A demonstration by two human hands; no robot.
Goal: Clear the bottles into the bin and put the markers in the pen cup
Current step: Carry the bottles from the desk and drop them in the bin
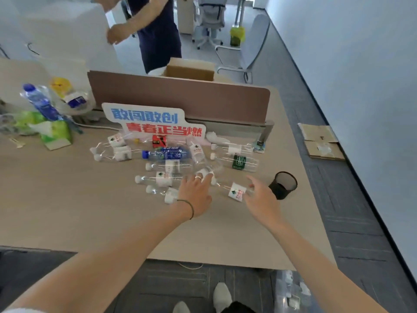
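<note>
Both hands reach out over the table (67, 211). The left hand (195, 195) has its fingers spread loosely over a clear bottle (204, 173), holding nothing. The right hand (259, 199) has its fingers relaxed, touching a white-labelled bottle (237, 192). Just right of those fingers stands the black mesh pen cup (283, 185). Beyond the fingers, more bottles (168, 154) lie scattered.

Mirrored "敢闯敢创" (blue) and "青春正当燃" (red) on the cutout sign (153, 123); bottle labels illegible.
</note>
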